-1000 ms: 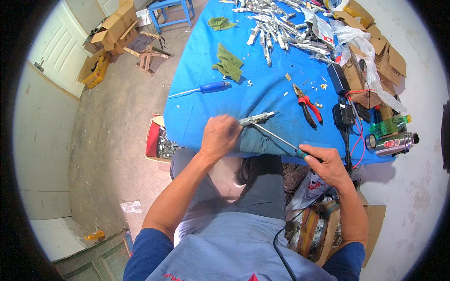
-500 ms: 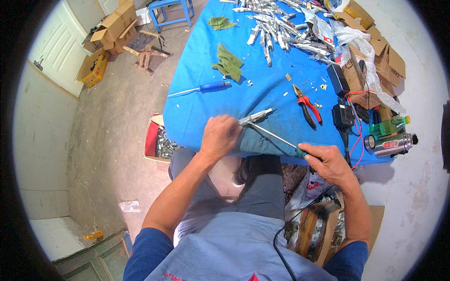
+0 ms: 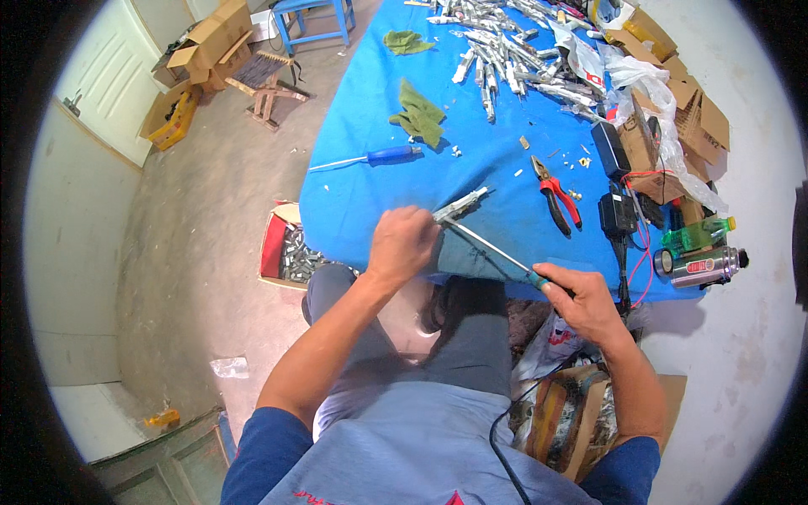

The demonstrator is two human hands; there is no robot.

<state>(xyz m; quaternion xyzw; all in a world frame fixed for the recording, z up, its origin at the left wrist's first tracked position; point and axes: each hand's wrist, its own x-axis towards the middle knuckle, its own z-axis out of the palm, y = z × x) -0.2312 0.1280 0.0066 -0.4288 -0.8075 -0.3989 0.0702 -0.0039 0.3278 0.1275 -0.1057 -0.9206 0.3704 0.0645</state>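
My left hand (image 3: 404, 240) is closed around the lower end of a small silvery-white metal piece (image 3: 461, 204) at the near edge of the blue cloth-covered table. My right hand (image 3: 576, 303) grips the teal handle of a long screwdriver (image 3: 492, 247), whose shaft reaches diagonally to the metal piece beside my left fingers. Red-and-black pliers (image 3: 555, 195) lie just beyond, to the right. A blue-handled screwdriver (image 3: 389, 156) and a green rag (image 3: 417, 114) lie farther up on the table (image 3: 341, 210).
Many similar metal pieces (image 3: 513, 59) are heaped at the far end. Black adapters (image 3: 617, 213), a green bottle (image 3: 703, 231), a steel flask (image 3: 707, 266) and cardboard (image 3: 699, 118) crowd the right. A box of metal bits (image 3: 273, 244) sits below left; chairs (image 3: 269, 84) stand behind.
My left hand and the metal piece have shifted slightly right, the piece's far end rising a little in view. My right hand is slightly lower. The surroundings appear slightly shifted with the camera.
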